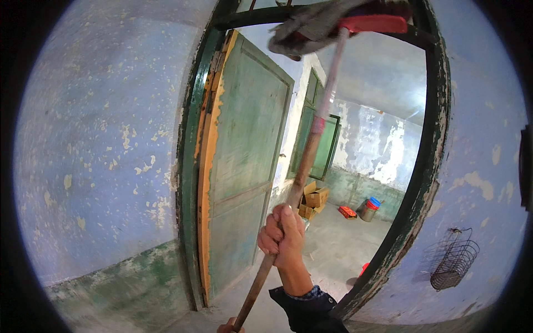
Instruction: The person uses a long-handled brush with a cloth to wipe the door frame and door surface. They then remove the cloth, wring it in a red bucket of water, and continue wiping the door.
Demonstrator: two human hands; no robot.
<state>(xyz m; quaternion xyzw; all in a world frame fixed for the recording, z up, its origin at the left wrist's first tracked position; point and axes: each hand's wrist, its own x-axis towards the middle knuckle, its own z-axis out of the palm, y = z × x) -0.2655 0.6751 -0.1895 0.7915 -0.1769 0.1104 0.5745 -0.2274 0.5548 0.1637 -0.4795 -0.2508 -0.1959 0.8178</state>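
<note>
My right hand (283,233) grips the brown wooden lower section of a long broom handle (306,160). Lower down, at the bottom edge of the view, my left hand (228,325) is closed around the same handle near its end; only part of that hand shows. Pink tape joins the wood to a thinner pale pink tube, which runs up to a red broom head (374,24). A dark grey cloth (308,31) hangs over the head, somewhat blurred. Both are raised before the crossbar of a dark green door frame (433,100); whether they touch it cannot be told.
A green wooden door (250,137) stands ajar inside the frame. Beyond are cardboard boxes (315,196), a red box (347,212), and a bucket (369,213) by the wall. A wire basket (454,264) hangs on the peeling blue wall (479,145) at right.
</note>
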